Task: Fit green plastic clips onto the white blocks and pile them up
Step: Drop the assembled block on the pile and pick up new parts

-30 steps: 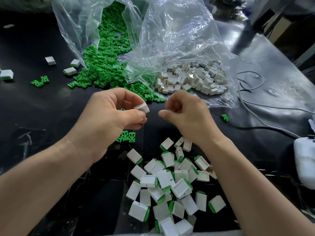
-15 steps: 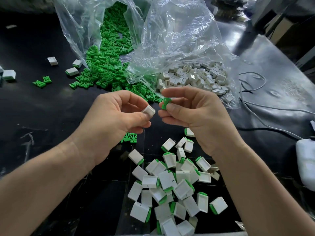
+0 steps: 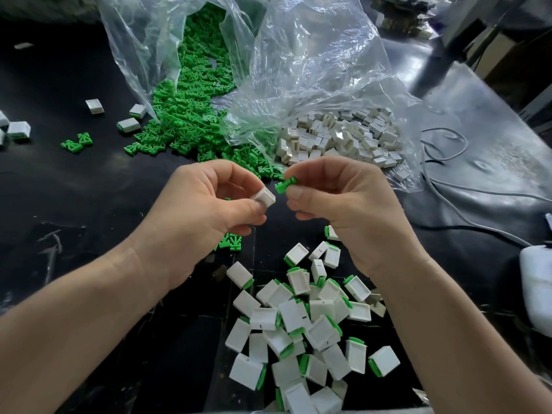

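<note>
- Since 1 s ago: right hand [image 3: 346,204] has opened from a closed fist and brought up a green clip [image 3: 286,185]; hands have risen slightly, w/ the block now turned toward the clip.
- Left hand [image 3: 209,204]: fingers pinching one white block [image 3: 264,198] betw. thumb and forefinger.
- Right hand fingers pinching the green clip at thumb tip and forefinger, clip just beside the block, small gap, not touching.
- Both hands held above the black counter [image 3: 74,189], not resting on it.
- Pile of finished blocks [image 3: 301,321] w/ green clips fitted lies on counter below the hands, loosely heaped, some overlapping.
- Loose green clips [image 3: 191,124] spill out of a clear plastic bag [image 3: 313,55] at far centre.
- Bare white blocks [image 3: 337,138] sit under the bag's right part.
- A few stray blocks [image 3: 128,124] + clips far left; grey cables [image 3: 448,180] at right.
</note>
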A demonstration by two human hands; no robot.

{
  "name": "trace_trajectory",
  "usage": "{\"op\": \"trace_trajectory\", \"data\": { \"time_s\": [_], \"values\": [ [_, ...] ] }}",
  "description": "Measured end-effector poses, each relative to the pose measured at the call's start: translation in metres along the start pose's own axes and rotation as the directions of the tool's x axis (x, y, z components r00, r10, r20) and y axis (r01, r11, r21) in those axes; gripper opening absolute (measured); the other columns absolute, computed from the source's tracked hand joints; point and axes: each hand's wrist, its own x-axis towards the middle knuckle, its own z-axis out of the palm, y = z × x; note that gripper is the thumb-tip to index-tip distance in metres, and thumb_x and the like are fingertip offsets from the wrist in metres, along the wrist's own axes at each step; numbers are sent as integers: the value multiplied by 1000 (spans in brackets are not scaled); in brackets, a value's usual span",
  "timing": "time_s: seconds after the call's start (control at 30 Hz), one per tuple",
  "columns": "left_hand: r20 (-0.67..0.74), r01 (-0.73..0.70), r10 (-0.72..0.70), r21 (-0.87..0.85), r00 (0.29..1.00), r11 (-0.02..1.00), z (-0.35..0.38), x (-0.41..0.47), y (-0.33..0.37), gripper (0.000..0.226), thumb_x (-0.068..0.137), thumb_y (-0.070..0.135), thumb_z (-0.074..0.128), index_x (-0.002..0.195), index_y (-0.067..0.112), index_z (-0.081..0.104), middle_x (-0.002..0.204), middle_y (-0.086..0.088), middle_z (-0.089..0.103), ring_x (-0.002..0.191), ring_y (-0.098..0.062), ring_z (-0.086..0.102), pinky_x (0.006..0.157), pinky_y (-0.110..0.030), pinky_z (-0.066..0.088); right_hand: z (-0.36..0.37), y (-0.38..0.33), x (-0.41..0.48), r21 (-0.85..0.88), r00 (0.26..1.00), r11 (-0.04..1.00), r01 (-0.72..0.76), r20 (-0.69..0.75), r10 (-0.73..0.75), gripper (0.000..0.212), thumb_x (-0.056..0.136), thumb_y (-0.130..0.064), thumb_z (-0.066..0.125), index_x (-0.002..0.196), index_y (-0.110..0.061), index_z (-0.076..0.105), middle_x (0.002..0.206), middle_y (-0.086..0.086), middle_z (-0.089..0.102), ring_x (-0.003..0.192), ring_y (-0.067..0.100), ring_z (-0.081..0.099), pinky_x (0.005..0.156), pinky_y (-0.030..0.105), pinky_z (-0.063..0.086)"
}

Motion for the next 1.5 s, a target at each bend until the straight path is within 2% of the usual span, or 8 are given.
{"op": "trace_trajectory", "data": {
  "time_s": [0.5,0.7,0.8,0.97,1.13,1.23,1.33,1.5],
  "values": [
    [28,-43,43,-2,999,999,-1,-1,-1,10,69,3,69,73,11,64,61,-1,68,56,-8,66,53,-17,53,4,5,0,-169,998,986,9,58,0,13,84,-9,62,78,-21,65,64,-3,64,57,6,59,57,18,50],
    [18,-67,67,-17,998,998,-1,-2,0,15,56,18,68,70,14,66,61,-2,69,56,-10,66,53,-17,53,6,11,-1,-444,991,890,100,120,-52,20,89,-21,56,69,-18,56,70,9,63,72,29,60,70,51,50],
    [45,-89,89,12,995,996,-3,-2,1,20,56,16,69,75,15,65,60,-1,68,54,-11,66,53,-20,55,4,8,-2,-466,984,875,129,167,-56,20,87,-17,55,68,-17,56,68,7,61,71,27,59,70,50,50],
    [113,-206,184,229,976,951,-6,-4,3,35,67,0,74,88,26,63,64,3,69,56,-11,66,59,-26,57,3,2,-6,-614,966,757,224,242,-89,17,86,-13,57,70,-15,58,63,0,57,61,15,47,59,32,39],
    [159,-234,193,307,968,922,-7,-5,5,38,61,13,78,90,31,63,67,4,69,59,-16,66,61,-31,57,5,1,-9,-720,946,623,307,305,-113,16,86,-14,56,70,-16,56,56,-8,45,56,13,39,54,30,30],
    [145,-182,165,111,976,977,-7,-3,8,38,54,18,71,91,22,63,63,0,69,54,-11,65,56,-23,56,1,-1,-8,-579,960,774,258,243,-138,17,87,-17,59,72,-9,63,60,4,59,55,16,52,54,32,44],
    [105,-138,143,-57,984,989,-7,-1,9,37,51,21,70,87,18,64,63,-1,68,56,-11,65,54,-21,55,-5,-4,-5,-256,982,966,42,188,7,33,79,-42,55,73,-11,65,62,0,64,58,12,61,54,22,51],
    [91,-183,194,-115,977,976,-4,-3,9,30,51,21,70,81,21,68,63,8,67,59,-1,61,58,-11,50,2,-3,-3,141,883,930,-341,388,265,59,71,-58,33,84,-9,62,74,2,66,67,14,61,58,21,48]
  ]
}}
